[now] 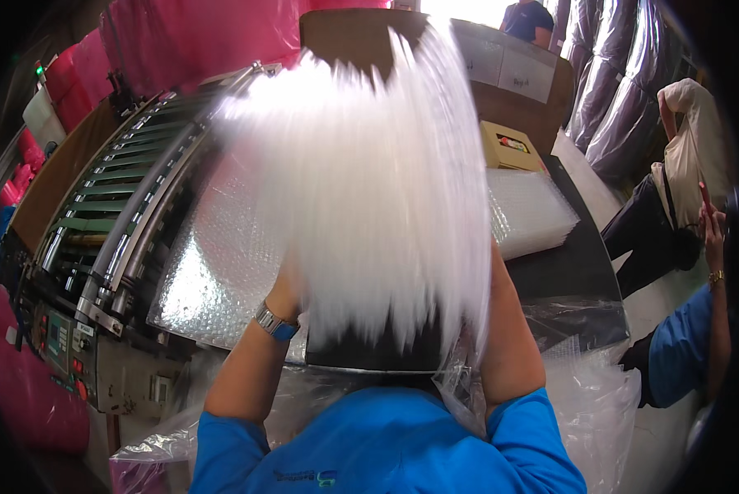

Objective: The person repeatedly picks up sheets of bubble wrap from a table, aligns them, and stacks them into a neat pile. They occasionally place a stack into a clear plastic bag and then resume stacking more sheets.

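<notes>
A thick bundle of translucent white plastic sheets (377, 189), smeared by motion, stands raised before me and fills the middle of the view. On its left side is my left hand (286, 284), below it a metal-band watch; the fingers are hidden behind the sheets. My right forearm (509, 337) reaches up to the bundle's right edge, where my right hand is covered by it. Both hands hold the bundle between them. Under it lies a dark tabletop (361, 350). Clear bubble wrap (209, 276) spreads to the left of the bundle.
A neat stack of bubble-wrap sheets (530, 214) lies at the right, before a yellowish box (509, 146). A roller conveyor (130, 177) with a control panel (71, 350) runs along the left. Loose clear film (575, 387) hangs near me. People stand at the right and far back.
</notes>
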### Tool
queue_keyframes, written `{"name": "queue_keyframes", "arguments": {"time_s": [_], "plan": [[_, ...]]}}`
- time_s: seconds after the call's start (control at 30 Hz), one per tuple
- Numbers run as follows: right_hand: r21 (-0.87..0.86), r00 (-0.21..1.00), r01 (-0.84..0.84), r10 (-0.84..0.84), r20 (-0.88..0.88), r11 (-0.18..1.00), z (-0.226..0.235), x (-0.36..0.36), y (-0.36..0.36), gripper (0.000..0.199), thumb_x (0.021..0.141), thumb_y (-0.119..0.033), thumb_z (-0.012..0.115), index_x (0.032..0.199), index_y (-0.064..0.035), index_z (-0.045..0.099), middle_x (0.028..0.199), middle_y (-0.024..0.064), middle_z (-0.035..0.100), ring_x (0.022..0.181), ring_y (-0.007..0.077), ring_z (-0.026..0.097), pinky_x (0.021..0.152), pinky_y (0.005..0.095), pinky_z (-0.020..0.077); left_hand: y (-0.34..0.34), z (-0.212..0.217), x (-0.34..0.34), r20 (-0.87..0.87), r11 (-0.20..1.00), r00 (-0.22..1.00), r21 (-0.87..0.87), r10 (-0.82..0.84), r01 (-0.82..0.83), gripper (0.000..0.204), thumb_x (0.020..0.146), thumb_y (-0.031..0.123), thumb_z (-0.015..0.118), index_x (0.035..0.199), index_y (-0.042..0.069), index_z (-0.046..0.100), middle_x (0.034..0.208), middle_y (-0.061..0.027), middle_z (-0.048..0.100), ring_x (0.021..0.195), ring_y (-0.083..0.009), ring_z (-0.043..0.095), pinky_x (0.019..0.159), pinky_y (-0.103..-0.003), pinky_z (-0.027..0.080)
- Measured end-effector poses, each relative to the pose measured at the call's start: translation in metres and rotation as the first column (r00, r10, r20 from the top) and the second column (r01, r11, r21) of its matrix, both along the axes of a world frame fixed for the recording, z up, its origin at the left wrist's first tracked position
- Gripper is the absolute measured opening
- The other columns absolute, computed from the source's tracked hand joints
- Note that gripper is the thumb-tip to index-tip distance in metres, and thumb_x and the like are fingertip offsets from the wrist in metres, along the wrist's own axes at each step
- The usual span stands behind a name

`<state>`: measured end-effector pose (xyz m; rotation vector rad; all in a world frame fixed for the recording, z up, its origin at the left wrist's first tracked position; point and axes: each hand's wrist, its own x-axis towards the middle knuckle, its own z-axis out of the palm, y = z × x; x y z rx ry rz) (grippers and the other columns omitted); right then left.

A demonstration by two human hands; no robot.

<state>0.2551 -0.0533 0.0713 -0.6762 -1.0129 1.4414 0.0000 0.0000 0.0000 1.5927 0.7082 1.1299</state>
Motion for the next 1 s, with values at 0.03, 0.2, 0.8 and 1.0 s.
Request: {"name": "queue_keyframes", "arguments": {"time_s": [0.03,0.2,0.8,1.0], "plan": [[0.227,0.962,0.084,-0.139,0.236,0.970,-0.013,0.011,0.010,0.037,0.086,-0.031,0.051,0.108,-0.0009,0.054,0.107,0.0069,0.051,0.096,0.0135,0.049,0.085,0.0264,0.0383,0.002,0.007,0.010,0.018,0.996,1.000,-0.089,-0.014,0.016,0.054,0.088,0.036,0.049,0.127,0.002,0.037,0.109,-0.0130,0.052,0.100,-0.0192,0.050,0.084,-0.032,0.042],[0.423,0.941,0.208,-0.298,0.158,0.882,-0.010,-0.009,0.015,0.050,0.086,-0.045,0.048,0.109,-0.0003,0.047,0.110,0.0105,0.047,0.103,0.0160,0.045,0.088,0.0295,0.0369,0.001,0.040,0.019,-0.214,0.983,0.969,0.161,0.126,-0.093,0.057,0.084,0.047,0.052,0.117,0.001,0.044,0.091,-0.0078,0.051,0.084,-0.0124,0.049,0.067,-0.024,0.043],[-0.108,0.972,0.148,-0.164,-0.166,0.983,-0.115,-0.012,0.013,0.053,0.087,-0.043,0.044,0.121,-0.0041,0.038,0.124,0.0141,0.043,0.115,0.0254,0.043,0.097,0.0395,0.0350,-0.026,-0.086,0.040,-0.534,0.961,0.838,0.271,0.108,0.049,0.076,0.085,0.058,0.034,0.137,0.005,0.016,0.140,-0.0136,0.023,0.128,-0.0257,0.023,0.105,-0.040,0.019],[-0.042,0.951,0.044,-0.054,-0.305,0.998,-0.089,0.014,0.012,0.055,0.087,-0.040,0.046,0.127,-0.0034,0.034,0.127,0.0143,0.042,0.114,0.0263,0.044,0.097,0.0402,0.0353,-0.008,-0.054,0.001,0.752,0.669,0.652,-0.437,-0.094,0.601,0.074,0.087,0.056,0.032,0.138,0.004,0.015,0.140,-0.0148,0.024,0.129,-0.0261,0.021,0.106,-0.040,0.017]]}}
